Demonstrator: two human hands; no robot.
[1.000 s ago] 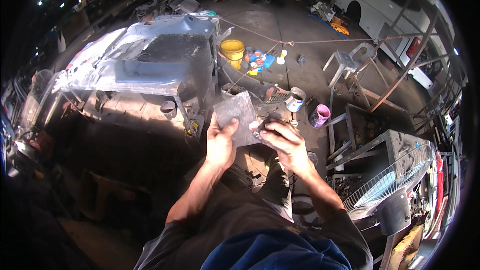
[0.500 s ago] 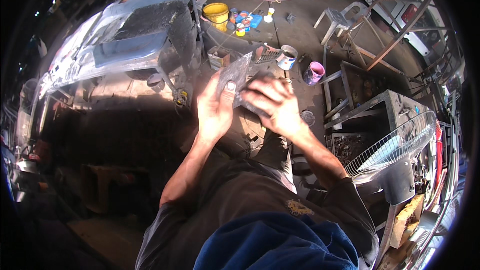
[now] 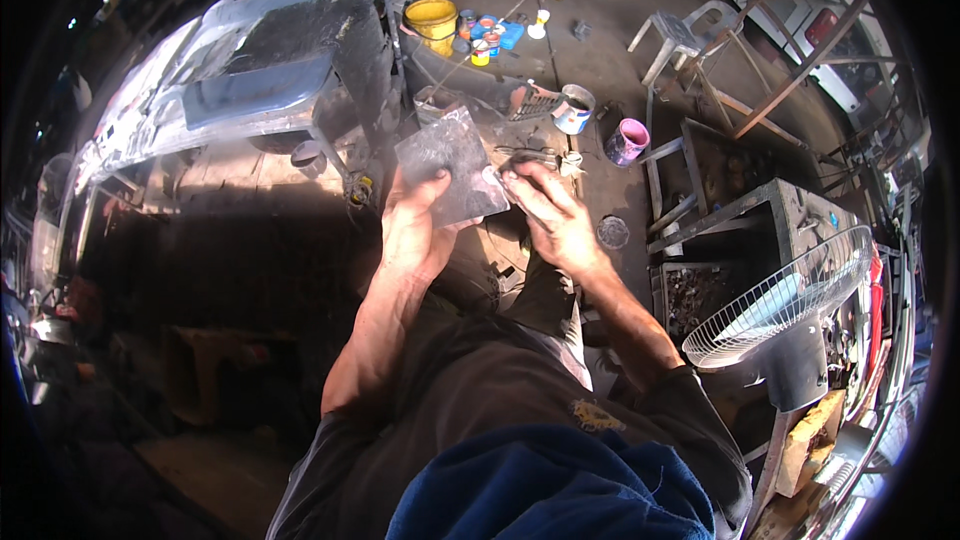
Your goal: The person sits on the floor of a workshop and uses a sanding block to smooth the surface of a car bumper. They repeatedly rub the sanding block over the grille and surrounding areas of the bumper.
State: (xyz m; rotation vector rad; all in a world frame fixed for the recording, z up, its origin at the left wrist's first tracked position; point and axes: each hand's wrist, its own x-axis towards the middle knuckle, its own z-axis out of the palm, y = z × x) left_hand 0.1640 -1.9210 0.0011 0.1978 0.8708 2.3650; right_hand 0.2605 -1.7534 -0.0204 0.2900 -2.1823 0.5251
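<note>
At frame centre my left hand (image 3: 415,225) grips a grey sheet (image 3: 452,170) from below, tilted up. My right hand (image 3: 552,215) lies flat against its right edge, fingers loosely spread. I'd judge steady support underneath matters while the right works that edge.

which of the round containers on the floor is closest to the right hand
The pink pot, on the floor just beyond the right hand. The white tin sits a bit farther off, and the yellow bucket is much farther.
</note>
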